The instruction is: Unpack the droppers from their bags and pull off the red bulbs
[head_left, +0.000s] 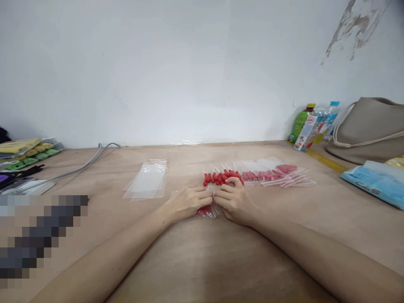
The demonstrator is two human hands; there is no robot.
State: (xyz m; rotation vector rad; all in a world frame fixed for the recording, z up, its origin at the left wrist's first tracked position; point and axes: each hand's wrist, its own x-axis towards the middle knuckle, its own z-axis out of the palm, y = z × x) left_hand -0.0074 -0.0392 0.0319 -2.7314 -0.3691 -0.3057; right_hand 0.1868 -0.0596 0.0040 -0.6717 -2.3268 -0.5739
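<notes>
Two hands meet in the middle of the wooden table (189, 261). The left hand (186, 203) and the right hand (235, 203) touch fingertip to fingertip. Both pinch a little clear bag (206, 211) with red stuff inside, lying flat right in front of the person. Fingers hide most of that bag. Just behind it sits a bunch of red bits (219, 176); loose or bagged, I cannot tell. More filled bags (277, 172) lie to the right. A stack of empty bags (148, 179) lies to the left.
</notes>
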